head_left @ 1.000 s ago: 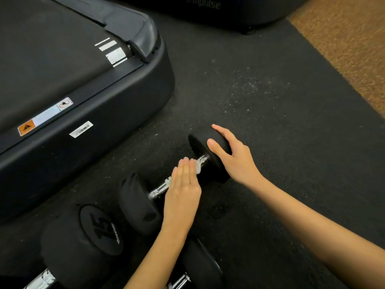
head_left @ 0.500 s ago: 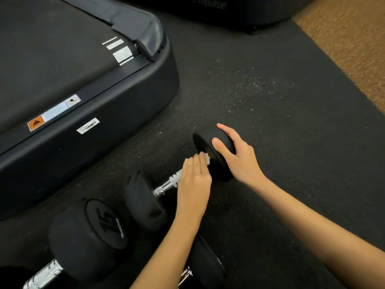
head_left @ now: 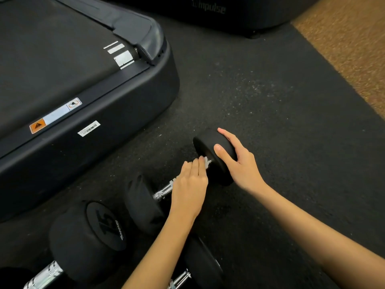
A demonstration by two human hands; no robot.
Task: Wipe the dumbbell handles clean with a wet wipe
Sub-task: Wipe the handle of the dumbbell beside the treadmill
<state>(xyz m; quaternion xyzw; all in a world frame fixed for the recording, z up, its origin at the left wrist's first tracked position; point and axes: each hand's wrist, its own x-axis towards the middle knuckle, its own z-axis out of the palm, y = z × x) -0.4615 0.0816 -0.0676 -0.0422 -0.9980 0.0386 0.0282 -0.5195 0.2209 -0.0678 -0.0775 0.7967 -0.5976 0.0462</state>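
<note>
Treadmill deck (head_left: 68, 84) fills the far left; a second dark machine base (head_left: 208, 11) runs along the far edge. Both sit on the black rubber mat (head_left: 270, 101), which gives way to brown carpet (head_left: 354, 49) at far right. The mat likely serves to cushion weights and stop them rolling.

Three dumbbells lie on the mat, near centre to near left. The largest, marked 15 (head_left: 87, 240), lies at near left, its chrome handle running off the bottom edge. Another (head_left: 200, 265) is partly hidden under the left forearm at the near edge; untouched at this moment.

The dumbbell being cleaned (head_left: 145, 201) lies diagonally, one head near-left, the other far-right. Right hand (head_left: 239, 163) cups the far-right head (head_left: 210, 151), thumb on its inner face, fingers over the outer rim: presumably bracing it against roll while the handle is rubbed.

Left hand (head_left: 189, 184) lies fingers-together over the handle (head_left: 164, 191), closed around it with the wet wipe (head_left: 205, 161) underneath; only a small white edge of the wipe shows past the fingertips, next to the far-right head. Bare knurled chrome shows between this hand and the near-left head. Judgement: wiping is at the far end of the handle; the near stretch is exposed, whether already wiped I cannot tell.

Containers: none in view; no wipe packet or bin visible.
</note>
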